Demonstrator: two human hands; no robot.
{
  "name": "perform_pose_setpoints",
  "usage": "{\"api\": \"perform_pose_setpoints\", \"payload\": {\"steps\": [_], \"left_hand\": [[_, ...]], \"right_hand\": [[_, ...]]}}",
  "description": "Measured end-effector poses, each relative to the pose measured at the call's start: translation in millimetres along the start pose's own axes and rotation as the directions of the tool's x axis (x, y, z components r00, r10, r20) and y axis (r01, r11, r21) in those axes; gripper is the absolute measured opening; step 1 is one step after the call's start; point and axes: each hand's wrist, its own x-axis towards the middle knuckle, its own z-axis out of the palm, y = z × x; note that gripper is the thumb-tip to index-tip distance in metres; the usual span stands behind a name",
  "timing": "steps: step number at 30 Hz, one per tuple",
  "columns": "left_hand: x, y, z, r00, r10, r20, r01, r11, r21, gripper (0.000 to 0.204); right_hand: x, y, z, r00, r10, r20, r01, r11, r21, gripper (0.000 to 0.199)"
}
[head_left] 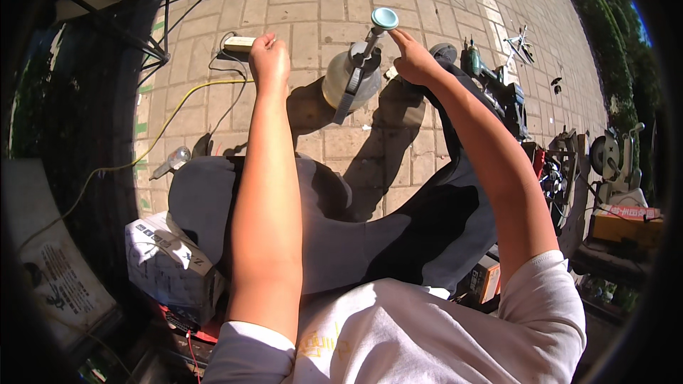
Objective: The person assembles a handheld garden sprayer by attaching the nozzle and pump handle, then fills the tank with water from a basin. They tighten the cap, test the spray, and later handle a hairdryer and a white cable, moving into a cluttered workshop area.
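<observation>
A pressure sprayer [329, 87] with a clear round bottle and a dark handle stands upright on the paving, between my feet. Its pump rod rises out of the top and carries a pale blue round knob [385, 18]. My right hand [416, 59] is beside the knob, fingers stretched out and thumb apart; the fingertips are close to the knob's edge, and I cannot tell if they touch. Further left, my left hand [270, 62] is closed in a pinch. A tiny tip shows at its fingers, too small to name.
Behind my left hand lies a pale power strip [240, 44]; a yellow cable [171, 121] runs left. A green drill [474, 60] lies right. At left are a clear bottle [171, 162], a cardboard box [167, 259] and a black folding frame [166, 14].
</observation>
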Motion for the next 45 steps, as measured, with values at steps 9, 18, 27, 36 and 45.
{"api": "perform_pose_setpoints", "payload": {"steps": [9,18,27,36,45], "left_hand": [[-5,2,-6,1.0,-0.024,0.015,0.025,0.999,-0.039,0.04],[-6,4,-3,0.998,-0.044,0.042,0.046,0.998,-0.037,0.038],[-33,-38,37,0.779,0.305,0.547,-0.541,0.769,0.341,0.059],[-28,-32,48,0.881,0.08,0.467,-0.326,0.817,0.475,0.046],[-21,-2,31,0.935,0.118,0.334,-0.243,0.9,0.362,0.041]], "right_hand": [[20,-33,-15,0.838,0.29,0.462,0.013,0.837,-0.547,0.046],[-11,12,-26,0.779,0.293,0.554,-0.211,0.955,-0.208,0.024],[3,-19,4,0.965,-0.163,0.203,0.168,0.986,-0.004,0.069],[26,-41,-9,0.943,-0.037,0.332,0.088,0.987,-0.138,0.051],[3,-39,-9,0.999,0.051,-0.007,-0.051,0.94,-0.337,0.075]]}}
